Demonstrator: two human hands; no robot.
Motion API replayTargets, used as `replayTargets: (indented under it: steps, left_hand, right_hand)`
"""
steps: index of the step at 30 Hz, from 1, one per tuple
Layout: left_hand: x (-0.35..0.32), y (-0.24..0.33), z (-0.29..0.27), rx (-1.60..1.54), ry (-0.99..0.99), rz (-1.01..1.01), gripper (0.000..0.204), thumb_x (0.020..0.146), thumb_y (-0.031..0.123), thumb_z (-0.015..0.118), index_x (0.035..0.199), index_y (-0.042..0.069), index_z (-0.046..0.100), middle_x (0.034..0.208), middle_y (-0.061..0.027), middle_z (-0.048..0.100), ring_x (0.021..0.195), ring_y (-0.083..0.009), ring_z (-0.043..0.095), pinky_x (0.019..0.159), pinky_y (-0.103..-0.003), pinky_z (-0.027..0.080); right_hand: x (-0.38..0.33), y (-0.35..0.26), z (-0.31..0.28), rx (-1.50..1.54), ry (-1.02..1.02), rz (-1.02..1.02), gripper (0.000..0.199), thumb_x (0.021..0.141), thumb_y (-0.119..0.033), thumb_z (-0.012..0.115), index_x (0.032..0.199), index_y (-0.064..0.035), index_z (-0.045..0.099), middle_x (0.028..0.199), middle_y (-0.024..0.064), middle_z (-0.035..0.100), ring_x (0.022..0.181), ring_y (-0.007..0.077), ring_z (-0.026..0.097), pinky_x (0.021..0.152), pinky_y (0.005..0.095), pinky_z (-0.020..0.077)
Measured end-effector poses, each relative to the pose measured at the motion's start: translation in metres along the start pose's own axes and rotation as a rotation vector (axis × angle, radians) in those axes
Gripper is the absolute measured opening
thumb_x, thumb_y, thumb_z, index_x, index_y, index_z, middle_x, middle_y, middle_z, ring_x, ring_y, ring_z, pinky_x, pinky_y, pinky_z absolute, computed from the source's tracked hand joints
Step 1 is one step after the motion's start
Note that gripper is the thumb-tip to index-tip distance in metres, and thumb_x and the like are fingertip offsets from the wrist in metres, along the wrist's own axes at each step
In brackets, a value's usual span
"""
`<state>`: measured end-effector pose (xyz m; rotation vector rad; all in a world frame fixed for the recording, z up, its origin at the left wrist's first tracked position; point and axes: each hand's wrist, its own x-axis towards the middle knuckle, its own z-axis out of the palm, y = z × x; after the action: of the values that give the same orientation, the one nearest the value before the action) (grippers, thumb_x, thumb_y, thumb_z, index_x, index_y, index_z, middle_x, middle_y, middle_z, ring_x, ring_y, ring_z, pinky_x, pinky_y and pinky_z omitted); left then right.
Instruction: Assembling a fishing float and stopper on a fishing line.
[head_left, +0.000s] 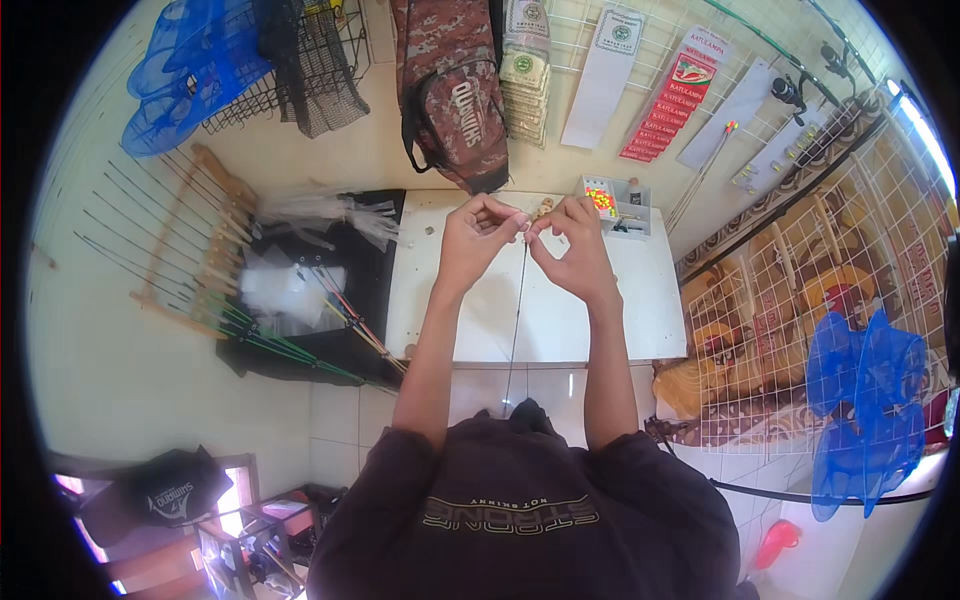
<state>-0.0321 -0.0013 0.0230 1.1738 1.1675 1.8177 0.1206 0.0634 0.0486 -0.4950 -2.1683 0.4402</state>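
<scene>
In the head view, the left hand [475, 232] and the right hand [575, 245] are raised above the table [640, 300], nearly meeting, thumb and forefinger pinched on each. Both pinches appear to be clamped on the upper end of a thin dark line [519, 300], which runs from between the fingertips down toward the wearer's torso. It looks fairly straight, so it is probably under slight tension or stiff in itself; its lower end is lost against the dark shirt [520, 520]. Whatever fine detail sits between the fingertips is too small to make out. A fingertip hold like this suits something so slender, and bringing the hands together likely lets each steady the other.

Just beyond the right hand, a compartment tray [632, 222] holds bright red-and-yellow pieces [600, 200] and a small bottle, seemingly set there to keep little parts sorted and within reach. Small tan pieces [545, 207] lie just behind the fingers.

Left of the hands, clear plastic bags [290, 290] rest on a black cover [375, 275], and slim rods stand fanned in a wooden rack [215, 255], presumably to stop them tangling. Beyond the hands, a camouflage bag [455, 100] hangs against the wall.
</scene>
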Motion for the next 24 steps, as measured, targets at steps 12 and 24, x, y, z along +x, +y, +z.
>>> replayTargets:
  steps: [12, 24]
  left_hand:
    - [0.001, 0.006, 0.002, 0.018, 0.03, -0.039, 0.03, 0.081, 0.008, 0.07, 0.105, -0.002, 0.055, 0.084, -0.0086, 0.069, 0.076, -0.0102, 0.064, 0.063, -0.022, 0.049]
    - [0.0, 0.002, 0.006, 0.018, 0.002, -0.049, 0.015, 0.082, 0.008, 0.069, 0.094, -0.001, 0.067, 0.081, -0.0067, 0.068, 0.075, -0.0107, 0.063, 0.063, -0.023, 0.048]
  right_hand:
    - [0.0, 0.014, 0.004, 0.336, 0.194, 0.235, 0.014, 0.079, -0.002, 0.067, 0.091, -0.0004, 0.06, 0.084, 0.0071, 0.061, 0.075, 0.0147, 0.06, 0.07, 0.0274, 0.0484]
    - [0.015, -0.003, -0.017, 0.204, 0.244, 0.175, 0.016, 0.081, 0.002, 0.062, 0.096, -0.0018, 0.066, 0.089, 0.0078, 0.068, 0.078, 0.0142, 0.066, 0.07, 0.0263, 0.051]
